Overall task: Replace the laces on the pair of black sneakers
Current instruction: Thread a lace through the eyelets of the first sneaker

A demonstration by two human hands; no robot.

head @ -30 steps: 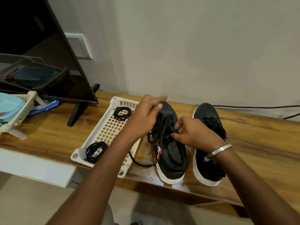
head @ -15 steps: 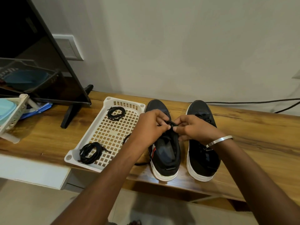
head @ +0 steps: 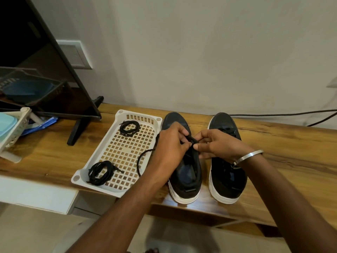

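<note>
We see two black sneakers with white soles standing side by side on a wooden table (head: 291,143), toes toward the wall. Our left hand (head: 170,145) and our right hand (head: 217,143) meet over the left sneaker (head: 186,178), just above its eyelet area. The fingers of both hands are curled, and the fingertips of each hand pinch a black lace (head: 191,140) at the point where it sits on the shoe; how exactly the lace goes through the eyelets we cannot tell, because the hands cover it. A loose part of this lace hangs out from under the left hand and makes a curve over the edge of the white plastic tray (head: 102,161), which lies just beside the left sneaker. The right sneaker (head: 228,170) stands near, apart from the hands, with dark laces on its upper; the right forearm passes over its heel side. On the right wrist there is a silver bangle (head: 248,157). In the tray lie two coiled black laces, well apart: one bundle (head: 129,126) at the far end and another bundle (head: 101,172) at the near end. At the left stands a dark television (head: 45,70) on its foot, and a black cable (head: 282,115) runs along the wall behind the sneakers.
</note>
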